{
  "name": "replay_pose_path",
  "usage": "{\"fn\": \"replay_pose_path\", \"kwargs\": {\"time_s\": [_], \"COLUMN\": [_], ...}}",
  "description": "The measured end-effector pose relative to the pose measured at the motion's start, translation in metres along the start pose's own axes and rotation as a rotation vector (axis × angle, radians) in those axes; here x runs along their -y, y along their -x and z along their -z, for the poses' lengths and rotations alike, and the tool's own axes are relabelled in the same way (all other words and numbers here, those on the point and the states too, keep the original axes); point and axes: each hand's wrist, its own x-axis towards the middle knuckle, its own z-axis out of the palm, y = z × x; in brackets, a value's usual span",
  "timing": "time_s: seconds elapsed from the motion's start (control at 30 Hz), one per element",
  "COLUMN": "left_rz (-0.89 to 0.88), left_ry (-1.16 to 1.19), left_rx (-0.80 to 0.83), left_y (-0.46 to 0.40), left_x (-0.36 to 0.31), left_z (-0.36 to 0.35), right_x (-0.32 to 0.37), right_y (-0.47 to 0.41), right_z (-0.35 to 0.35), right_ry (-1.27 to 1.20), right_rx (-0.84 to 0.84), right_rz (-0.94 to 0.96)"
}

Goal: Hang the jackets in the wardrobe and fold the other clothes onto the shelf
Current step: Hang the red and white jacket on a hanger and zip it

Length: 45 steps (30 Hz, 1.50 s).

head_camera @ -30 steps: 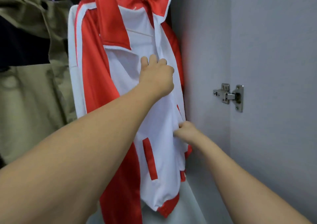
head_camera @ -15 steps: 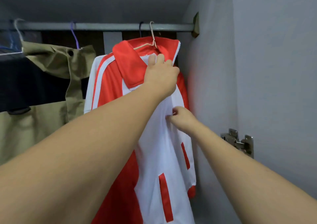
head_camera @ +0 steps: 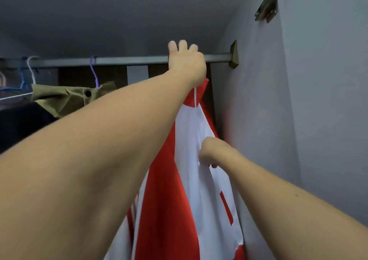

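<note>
Since half a second ago the left hand point(head_camera: 186, 60) has risen from the collar of the red and white jacket point(head_camera: 191, 180) to the wardrobe rail point(head_camera: 123, 60), where it now sits across the bar with 3 fingertips showing above it. Whether those fingers clasp the rail, or the hanger hook hidden behind the hand, cannot be told. The right hand point(head_camera: 212, 152) has stayed on the jacket's white front edge, fingers curled and pinching the fabric.

The jacket hangs inside the wardrobe at the rail's right end, just beside the grey side wall point(head_camera: 258, 120). Further left on the same rail hang an olive jacket point(head_camera: 67, 98) on a purple hanger point(head_camera: 94, 68), a dark garment point(head_camera: 22, 122), and blue point(head_camera: 22, 76) and white point(head_camera: 31, 68) hangers.
</note>
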Motion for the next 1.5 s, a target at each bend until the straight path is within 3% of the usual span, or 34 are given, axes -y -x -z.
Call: {"fn": "replay_pose_path", "kwargs": {"time_s": [0.07,0.1,0.2,0.3,0.53,0.8,0.97,1.13,1.23,1.5], "left_rz": [-0.039,-0.051,-0.077,-0.106,-0.258,0.088,0.076,-0.134,-0.205,-0.173], "left_ry": [0.095,0.151,0.166,0.108,0.362,0.86,0.503,0.341,0.351,0.488], "left_rx": [0.17,0.223,0.332,0.425,0.072,0.056,0.177,-0.037,0.073,0.467], "left_y": [-0.001,0.002,0.023,0.044,0.048,0.02,0.018,0.01,-0.003,-0.03], "left_x": [0.006,0.013,0.044,0.075,0.089,0.087,0.075,0.068,0.069,0.086], "left_z": [0.001,0.002,0.006,0.006,-0.009,-0.012,-0.023,-0.031,-0.026,0.036], "right_x": [0.003,0.003,0.006,0.023,0.039,0.041,0.036,0.024,0.025,0.045], "right_y": [-0.005,-0.009,-0.022,-0.029,-0.043,-0.033,-0.034,-0.035,-0.024,0.045], "right_z": [0.007,0.012,0.029,0.037,0.031,0.04,0.038,0.065,0.101,0.211], "right_ry": [-0.022,-0.146,-0.492,-0.5,-0.375,-0.368,-0.395,-0.366,-0.318,-0.223], "right_rx": [0.101,0.103,-0.11,-0.274,-0.493,-0.369,-0.327,-0.223,-0.144,0.094], "right_rz": [0.015,0.028,0.168,0.289,0.23,0.262,0.205,0.114,0.027,-0.16]}}
